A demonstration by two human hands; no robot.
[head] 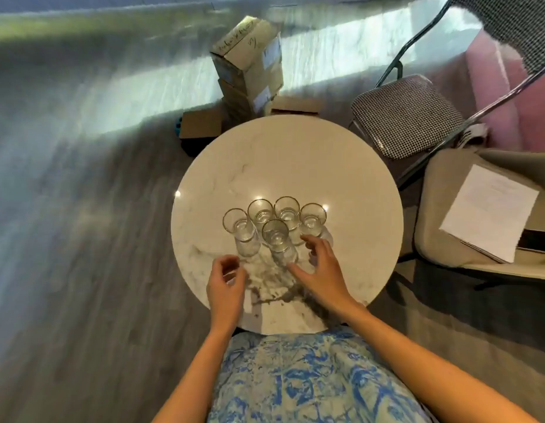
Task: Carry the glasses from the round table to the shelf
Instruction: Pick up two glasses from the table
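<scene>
The round table [295,154] fills the frame's centre. Five glasses [275,222] stand upright on it, four in a row and one just below the row's middle. The left hand [227,285] sits at lower left of the glasses, the right hand [321,270] at lower right. Boxes [248,65] stack above the table. A chair [405,114] stands upper right; papers [491,212] lie on a seat [439,227] at right.
</scene>
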